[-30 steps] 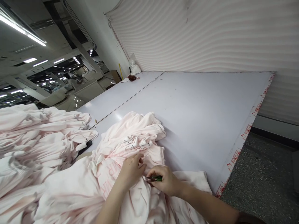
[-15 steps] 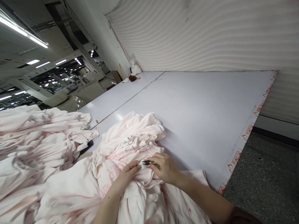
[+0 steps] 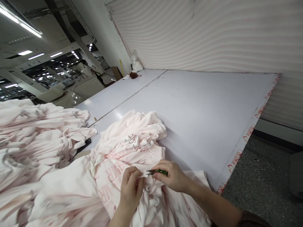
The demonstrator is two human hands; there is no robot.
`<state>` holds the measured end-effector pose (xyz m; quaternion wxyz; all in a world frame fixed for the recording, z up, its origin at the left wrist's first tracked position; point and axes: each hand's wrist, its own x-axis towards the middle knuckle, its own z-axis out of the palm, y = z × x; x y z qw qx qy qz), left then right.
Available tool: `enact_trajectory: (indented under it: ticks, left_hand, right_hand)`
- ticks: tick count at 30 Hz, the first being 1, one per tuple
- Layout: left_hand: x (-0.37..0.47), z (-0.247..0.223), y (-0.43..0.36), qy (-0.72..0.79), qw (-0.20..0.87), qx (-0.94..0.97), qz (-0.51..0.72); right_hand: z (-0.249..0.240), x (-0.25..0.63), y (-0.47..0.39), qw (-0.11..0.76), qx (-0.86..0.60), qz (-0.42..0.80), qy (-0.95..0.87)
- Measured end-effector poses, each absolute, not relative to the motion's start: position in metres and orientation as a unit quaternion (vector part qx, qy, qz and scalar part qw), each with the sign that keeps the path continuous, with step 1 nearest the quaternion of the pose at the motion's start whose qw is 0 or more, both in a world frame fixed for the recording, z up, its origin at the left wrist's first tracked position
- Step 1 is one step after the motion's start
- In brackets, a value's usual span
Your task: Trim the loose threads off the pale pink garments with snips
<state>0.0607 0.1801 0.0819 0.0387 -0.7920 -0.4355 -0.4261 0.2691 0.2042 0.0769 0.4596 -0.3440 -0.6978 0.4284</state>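
Note:
A pale pink garment (image 3: 132,157) with red lettering lies bunched on the table in front of me. My left hand (image 3: 132,186) pinches a bit of its fabric between thumb and fingers. Just to the right, my right hand (image 3: 171,176) grips small thread snips (image 3: 157,172) with green handles. Their dark blades point left, close beside the pinched fabric. Whether the blades touch the fabric I cannot tell.
A big heap of similar pink garments (image 3: 42,135) covers the left side. The pale table (image 3: 201,110) reaches to a rippled sheet (image 3: 201,34) at the back. A brown tangle (image 3: 133,75) and a white plastic bag (image 3: 136,63) sit at the far corner.
My left hand has turned more upright and lifted slightly, still pinching fabric. The snips have moved a little right and down with my right hand.

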Motion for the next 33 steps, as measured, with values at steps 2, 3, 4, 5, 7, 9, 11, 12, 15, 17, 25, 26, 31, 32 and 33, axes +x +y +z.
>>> enact_trajectory:
  ticks: [2,3,4,5,7,9,11,12,15,17,25,26,31,32,33]
  left_hand:
    - [0.061,0.082,0.18,-0.435,0.034,-0.787,-0.436]
    - [0.061,0.082,0.18,-0.436,0.027,-0.784,-0.441]
    - [0.061,0.081,0.179,-0.438,0.018,-0.781,-0.444]
    - [0.061,0.08,0.179,-0.439,0.009,-0.78,-0.445]
    - [0.061,0.079,0.177,-0.437,-0.003,-0.782,-0.444]
    - [0.061,0.079,0.177,-0.434,-0.008,-0.784,-0.444]
    - [0.062,0.08,0.176,-0.432,-0.011,-0.784,-0.445]
    - [0.062,0.08,0.176,-0.431,-0.013,-0.785,-0.444]
    - [0.063,0.082,0.176,-0.431,-0.02,-0.785,-0.444]
    - [0.063,0.082,0.176,-0.436,-0.024,-0.783,-0.443]
    - [0.063,0.081,0.176,-0.436,-0.019,-0.79,-0.432]
    - [0.064,0.08,0.176,-0.438,-0.019,-0.789,-0.431]
    - [0.064,0.077,0.174,-0.444,-0.024,-0.781,-0.439]
    - [0.064,0.077,0.174,-0.445,-0.024,-0.778,-0.443]
    - [0.064,0.078,0.174,-0.448,-0.025,-0.774,-0.447]
  right_hand:
    - [0.081,0.271,0.2,0.457,-0.356,0.41,-0.704]
    - [0.083,0.272,0.198,0.458,-0.361,0.406,-0.703]
    - [0.084,0.272,0.198,0.459,-0.363,0.404,-0.704]
    - [0.084,0.273,0.197,0.457,-0.36,0.401,-0.707]
    - [0.085,0.273,0.196,0.458,-0.352,0.385,-0.72]
    - [0.085,0.273,0.195,0.466,-0.351,0.365,-0.726]
    - [0.085,0.272,0.195,0.473,-0.355,0.36,-0.722]
    - [0.085,0.272,0.195,0.472,-0.354,0.363,-0.721]
    - [0.084,0.274,0.195,0.471,-0.352,0.37,-0.72]
    - [0.083,0.276,0.196,0.477,-0.363,0.366,-0.712]
    - [0.089,0.274,0.191,0.456,-0.359,0.367,-0.727]
    - [0.089,0.272,0.191,0.459,-0.363,0.357,-0.728]
    - [0.089,0.271,0.189,0.463,-0.365,0.35,-0.728]
    - [0.088,0.271,0.188,0.466,-0.366,0.35,-0.725]
    - [0.087,0.272,0.189,0.47,-0.37,0.351,-0.72]
